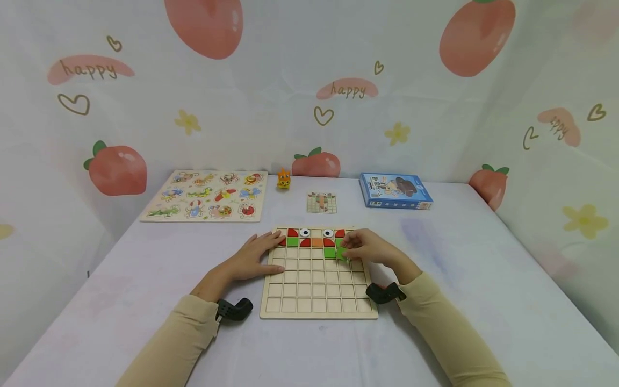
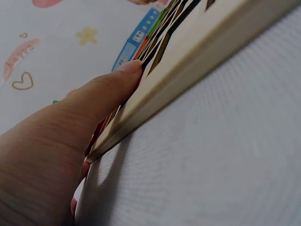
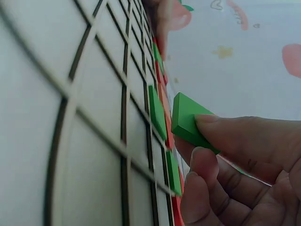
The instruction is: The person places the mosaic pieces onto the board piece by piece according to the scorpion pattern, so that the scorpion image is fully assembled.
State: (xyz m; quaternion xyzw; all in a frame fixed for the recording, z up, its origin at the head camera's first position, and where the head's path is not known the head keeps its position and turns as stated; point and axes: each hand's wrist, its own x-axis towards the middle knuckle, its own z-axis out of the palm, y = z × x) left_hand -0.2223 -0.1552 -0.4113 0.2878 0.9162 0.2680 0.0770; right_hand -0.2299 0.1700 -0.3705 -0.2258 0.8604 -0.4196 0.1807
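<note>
A wooden grid board (image 1: 311, 290) lies flat on the table. Red, orange, green and eye-patterned tiles fill cells along its far rows. Between thumb and fingers, my right hand (image 1: 371, 249) pinches a square green tile (image 3: 188, 117), held tilted just above the board's right part. Close by, a placed green tile (image 1: 329, 252) sits in the third row. My left hand (image 1: 253, 259) rests on the board's left edge, fingers extended and thumb (image 2: 113, 84) lying on the rim. Its fingertips partly cover a red tile at the far left corner.
Beyond the board lies a small pattern card (image 1: 321, 202). An orange figurine (image 1: 283, 179) stands behind it to the left. A wooden insect puzzle (image 1: 205, 196) is at the back left, and a blue box (image 1: 395, 191) at the back right. A printed cloth hangs behind.
</note>
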